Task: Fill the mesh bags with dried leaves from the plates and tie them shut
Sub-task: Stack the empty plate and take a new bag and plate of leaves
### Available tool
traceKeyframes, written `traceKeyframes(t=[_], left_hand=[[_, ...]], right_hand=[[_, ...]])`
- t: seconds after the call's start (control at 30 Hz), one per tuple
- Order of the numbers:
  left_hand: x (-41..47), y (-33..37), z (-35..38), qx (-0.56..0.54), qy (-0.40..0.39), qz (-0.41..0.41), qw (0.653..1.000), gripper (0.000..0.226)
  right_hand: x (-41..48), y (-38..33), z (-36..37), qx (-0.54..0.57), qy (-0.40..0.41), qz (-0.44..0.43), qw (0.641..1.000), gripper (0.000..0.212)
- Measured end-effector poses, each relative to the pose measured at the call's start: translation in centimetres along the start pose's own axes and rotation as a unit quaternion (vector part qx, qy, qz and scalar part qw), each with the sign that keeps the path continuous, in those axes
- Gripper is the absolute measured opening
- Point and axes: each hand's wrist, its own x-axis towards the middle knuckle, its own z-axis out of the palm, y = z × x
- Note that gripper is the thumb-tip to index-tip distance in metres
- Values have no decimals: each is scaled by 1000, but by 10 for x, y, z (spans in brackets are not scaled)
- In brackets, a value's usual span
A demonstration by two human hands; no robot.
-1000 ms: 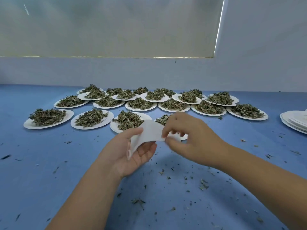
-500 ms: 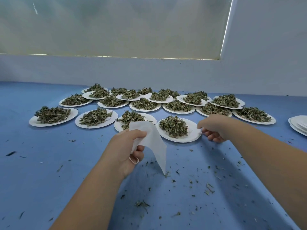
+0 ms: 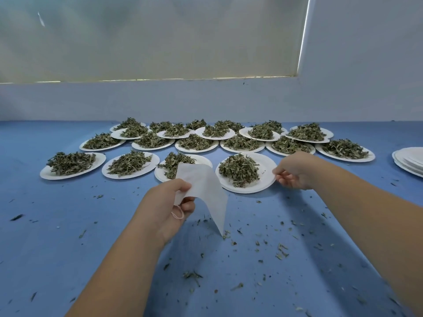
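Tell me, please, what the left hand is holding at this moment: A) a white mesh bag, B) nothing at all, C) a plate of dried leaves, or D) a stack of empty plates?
A: the left hand pinches the white mesh bag, which hangs down from its fingers, while the right hand grips the rim of the nearest plate.

— Where is the left hand (image 3: 168, 202)?
— Near centre, with the forearm coming in from the near edge. Thumb and fingers pinch the mesh bag (image 3: 201, 186) at its top.
— And the right hand (image 3: 295, 171)?
— Farther off, to the right, arm stretched forward. Fingers curled, pinching the plate (image 3: 266, 163) by its rim.
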Motion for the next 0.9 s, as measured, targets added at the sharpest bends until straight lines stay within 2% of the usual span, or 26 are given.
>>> traceKeyframes(t=[0.17, 0.23, 0.37, 0.47, 0.6, 0.7, 0.8, 0.9], left_hand=[[-4, -2, 4, 55, 34, 54, 996, 6], [-6, -3, 5, 82, 20, 86, 993, 6], [-11, -10, 9, 136, -12, 124, 983, 12], [-11, -11, 15, 181, -12, 156, 971, 18], [-15, -10, 35, 234, 9, 192, 953, 19], [-15, -10, 54, 333, 44, 243, 910, 29], [-12, -11, 71, 432, 61, 339, 833, 33], [-10, -11, 88, 482, 52, 438, 757, 29]], right_hand=[[-11, 16, -36, 49, -31, 5, 998, 4], [-19, 24, -53, 52, -57, 10, 997, 6], [-40, 43, -85, 23, -107, 29, 994, 7], [-54, 62, -100, -19, -152, 44, 987, 12], [-71, 79, -109, -30, -182, 32, 982, 7], [-81, 82, -112, -65, -183, 16, 981, 9], [-86, 83, -113, -123, -151, -16, 981, 13], [-90, 81, -112, -218, -98, -56, 969, 14]])
